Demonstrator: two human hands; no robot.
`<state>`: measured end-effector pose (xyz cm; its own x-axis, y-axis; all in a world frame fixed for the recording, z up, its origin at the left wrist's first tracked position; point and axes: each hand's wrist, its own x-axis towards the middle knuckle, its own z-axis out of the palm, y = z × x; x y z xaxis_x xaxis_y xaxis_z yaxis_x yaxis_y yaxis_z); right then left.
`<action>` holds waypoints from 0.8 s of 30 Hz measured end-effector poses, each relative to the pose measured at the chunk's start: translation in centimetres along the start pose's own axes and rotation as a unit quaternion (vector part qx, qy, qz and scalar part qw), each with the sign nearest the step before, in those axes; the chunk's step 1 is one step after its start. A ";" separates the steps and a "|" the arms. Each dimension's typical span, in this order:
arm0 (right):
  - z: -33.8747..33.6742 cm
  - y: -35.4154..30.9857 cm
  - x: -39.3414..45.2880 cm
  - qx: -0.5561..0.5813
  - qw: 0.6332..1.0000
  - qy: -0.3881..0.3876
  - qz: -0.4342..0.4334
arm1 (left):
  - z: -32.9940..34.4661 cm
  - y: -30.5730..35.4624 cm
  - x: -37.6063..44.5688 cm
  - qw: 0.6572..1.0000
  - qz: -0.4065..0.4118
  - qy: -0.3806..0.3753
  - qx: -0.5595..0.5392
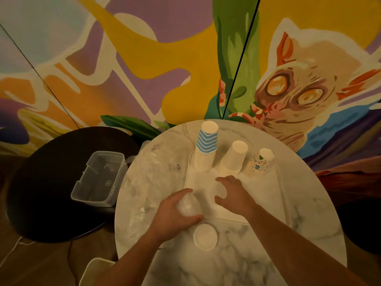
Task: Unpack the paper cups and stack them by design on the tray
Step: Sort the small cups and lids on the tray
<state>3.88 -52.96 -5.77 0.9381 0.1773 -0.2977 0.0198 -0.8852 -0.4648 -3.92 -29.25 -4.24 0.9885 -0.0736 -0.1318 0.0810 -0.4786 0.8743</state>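
Observation:
A white tray (270, 195) lies on the round marble table (237, 263). At its far edge stand three upside-down stacks: a tall blue zigzag stack (206, 149), a plain white stack (234, 157) and a short patterned stack (260, 162). My left hand (175, 213) is shut on a stack of cups in clear wrap (188, 206) at the tray's near left corner. My right hand (231, 193) curls, fingers apart, around a pale cup (220, 190) on the tray; whether it grips the cup is unclear. Another white stack (205, 236) stands near me, seen end on.
Crumpled clear plastic wrap (152, 182) covers the table's left side. A clear plastic box (99, 178) sits on a dark round table (47, 182) to the left. A white bin (97, 271) is at the bottom edge. A painted wall rises behind.

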 end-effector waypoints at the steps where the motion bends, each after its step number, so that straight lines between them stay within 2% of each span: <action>1: 0.4 0.0 0.4 -0.039 0.999 -0.014 -0.009 | -0.1 -0.2 0.2 1.000 0.000 -0.001 0.004; 4: 1.4 -0.1 1.0 -0.123 0.991 -0.036 -0.024 | -0.4 -0.6 0.5 1.000 -0.007 -0.005 0.011; 11: 1.9 0.1 1.3 -0.133 0.990 -0.033 -0.037 | 0.1 -0.8 0.9 1.000 -0.006 0.003 -0.014; 14: 1.0 0.0 0.5 -0.109 0.991 0.048 -0.053 | 0.4 -0.4 1.0 1.000 -0.003 0.001 -0.022; 16: 0.3 -0.5 -0.5 -0.020 0.988 0.131 -0.083 | 0.6 0.1 1.1 1.000 0.005 0.004 -0.025; 17: -0.2 -1.1 -1.3 0.059 0.984 0.144 -0.083 | 0.7 0.5 1.1 1.000 0.007 0.003 -0.031; 18: -0.7 -1.8 -2.1 0.151 0.978 0.126 -0.067 | 0.9 0.9 1.2 0.999 0.011 0.000 -0.039; 20: -1.4 -3.2 -3.8 0.317 0.948 0.001 -0.020 | 1.2 1.8 1.2 0.998 0.022 -0.007 -0.055; 22: -1.5 -3.8 -5.2 0.359 0.929 -0.091 -0.009 | 1.7 2.8 1.1 0.997 0.036 -0.026 -0.068; 24: -1.9 -4.1 -6.4 0.362 0.927 -0.101 -0.014 | 2.3 3.7 0.9 0.995 0.055 -0.051 -0.067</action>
<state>-1.53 -51.25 -0.41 0.8554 0.3376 -0.3928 -0.2622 -0.3718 -0.8905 -3.00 -33.07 -2.17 0.9748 -0.2114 -0.0720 -0.0047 -0.3419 0.9397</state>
